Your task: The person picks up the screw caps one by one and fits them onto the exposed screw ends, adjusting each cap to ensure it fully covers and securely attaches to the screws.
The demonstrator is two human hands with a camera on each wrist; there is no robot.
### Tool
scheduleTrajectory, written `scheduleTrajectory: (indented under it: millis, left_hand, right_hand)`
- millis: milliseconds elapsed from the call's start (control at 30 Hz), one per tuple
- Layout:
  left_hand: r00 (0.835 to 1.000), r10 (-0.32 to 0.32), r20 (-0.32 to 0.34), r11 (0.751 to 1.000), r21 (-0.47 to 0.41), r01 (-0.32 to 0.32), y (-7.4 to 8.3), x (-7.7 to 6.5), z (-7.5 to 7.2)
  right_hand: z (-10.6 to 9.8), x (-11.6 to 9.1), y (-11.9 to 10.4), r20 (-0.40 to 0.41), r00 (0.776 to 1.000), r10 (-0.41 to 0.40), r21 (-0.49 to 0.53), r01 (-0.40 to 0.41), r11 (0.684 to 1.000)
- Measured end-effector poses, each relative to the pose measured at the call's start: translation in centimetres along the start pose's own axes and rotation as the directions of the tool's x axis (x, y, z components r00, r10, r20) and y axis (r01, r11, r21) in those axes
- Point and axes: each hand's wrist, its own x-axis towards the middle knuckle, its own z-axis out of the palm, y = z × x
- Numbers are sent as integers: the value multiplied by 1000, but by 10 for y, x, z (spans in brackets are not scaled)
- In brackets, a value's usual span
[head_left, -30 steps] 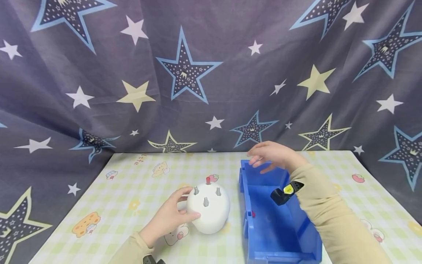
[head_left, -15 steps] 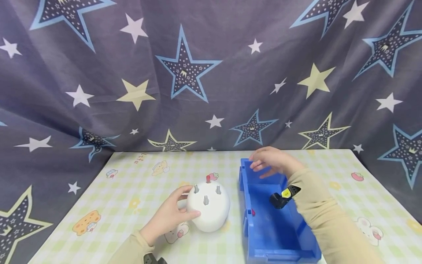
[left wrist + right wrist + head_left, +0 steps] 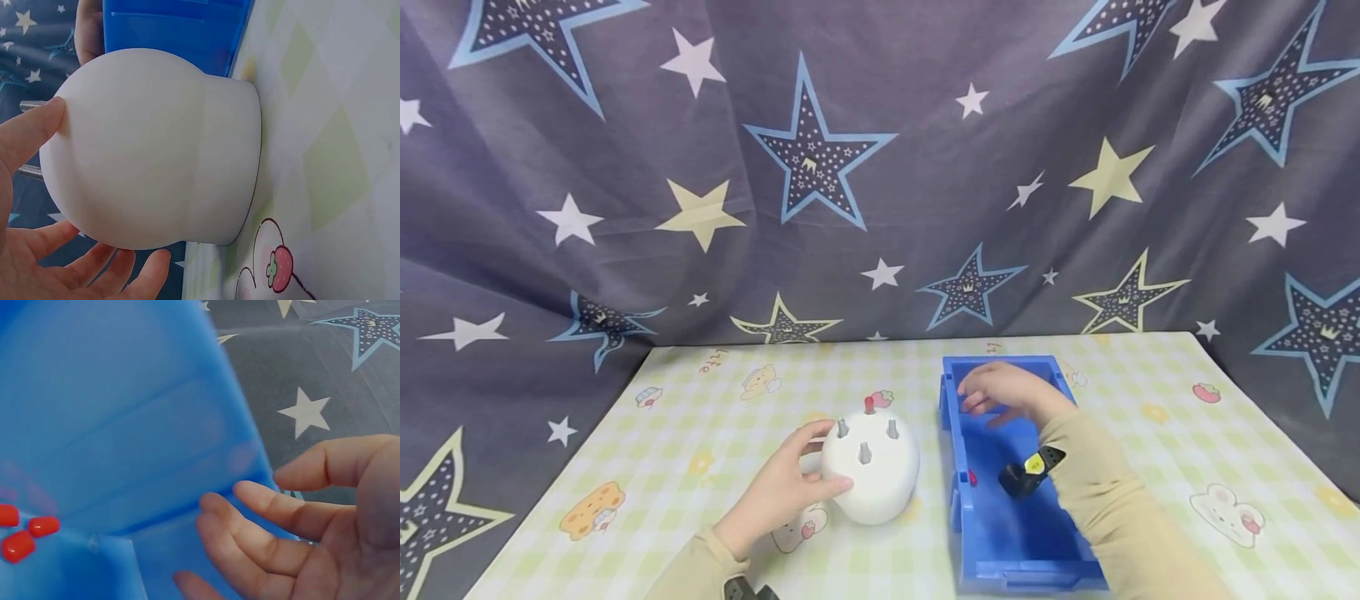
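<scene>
A white rounded object [image 3: 874, 493] stands on the table, several grey metal studs [image 3: 865, 453] sticking up from its top. The stud at the back wears a small red cap [image 3: 869, 405]. My left hand [image 3: 786, 487] holds this object from the left, thumb at the front and fingers around the far side. Inside the far end of a blue bin [image 3: 966, 533] is my right hand [image 3: 1009, 392], fingers loosely bent and nothing between them. Red caps [image 3: 19, 546] lie on the bin's floor in the right wrist view, to the left of the fingers.
The bin stands just right of the white object, its walls rising around my right hand. A checked cloth with cartoon prints [image 3: 700, 500] covers the table. Behind the table's far edge hangs a dark star-patterned curtain [image 3: 880, 208].
My right hand has moved down and toward me, from above the bin's far rim to inside it. My left hand keeps its hold on the white object.
</scene>
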Motion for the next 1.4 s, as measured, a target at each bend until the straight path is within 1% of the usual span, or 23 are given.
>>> scheduleTrajectory:
  millis: [100, 267, 400, 633, 700, 833, 1000, 1133, 1400]
  left_hand:
    - [1000, -1, 2, 1000, -2, 1, 0, 0, 1]
    - [1000, -8, -5, 1000, 8, 8, 1, 0, 2]
    - [1000, -13, -11, 1000, 21, 13, 1, 1, 1]
    - [1000, -8, -7, 1000, 8, 8, 1, 1, 1]
    - [1000, -6, -5, 1000, -3, 6, 1, 1, 2]
    - [1000, -1, -1, 1000, -28, 1, 1, 0, 2]
    - [1000, 6, 9, 999, -42, -6, 1, 0, 3]
    - [1000, 5, 7, 999, -51, -4, 0, 0, 3]
    - [1000, -3, 0, 999, -49, 3, -1, 0, 3]
  right_hand:
    - [4, 0, 3, -3, 1000, 4, -18, -4, 1000]
    - [12, -2, 5, -27, 999, 46, -57, -47, 997]
    - [17, -5, 2, -35, 996, 77, -113, -80, 990]
    - [21, -6, 1, -16, 990, 138, -263, -138, 955]
    - [23, -7, 2, -21, 989, 149, -279, -149, 949]
    - [28, -9, 5, -46, 988, 150, -279, -156, 948]
    - [32, -9, 17, -73, 983, 168, -212, -180, 960]
    - [33, -9, 27, -78, 982, 175, -166, -186, 969]
    - [36, -12, 39, -85, 979, 188, -144, -198, 970]
